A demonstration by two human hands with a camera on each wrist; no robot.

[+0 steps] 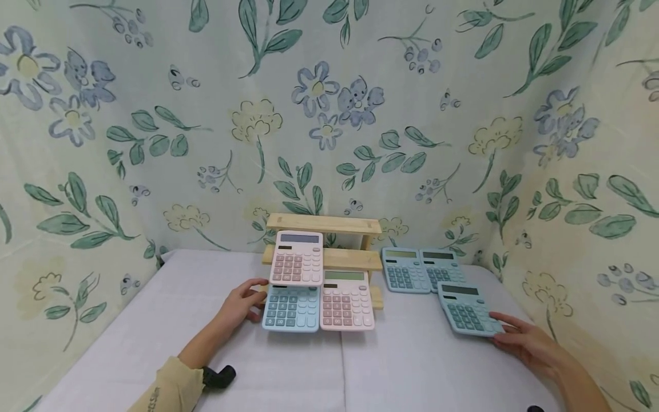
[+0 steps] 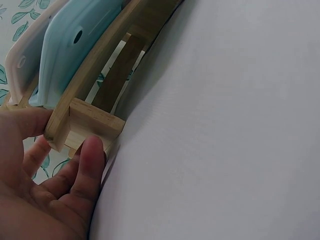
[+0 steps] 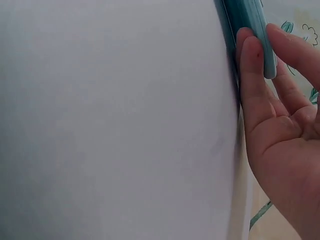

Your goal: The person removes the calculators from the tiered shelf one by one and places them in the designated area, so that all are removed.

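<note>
A wooden rack holds a pink calculator on an upper level. Below it, a blue calculator and another pink calculator lean side by side. My left hand grips the rack's left end; in the left wrist view, the fingers sit around its wooden end block. Over on the right, my right hand pinches the lower right edge of a loose blue calculator. The right wrist view shows that calculator's edge between thumb and fingers, mostly cut off by the frame.
Two more blue calculators lie side by side right of the rack, behind the held one. A white cloth covers the table. Floral curtains rise behind and at both sides. A black strap piece is at the left wrist.
</note>
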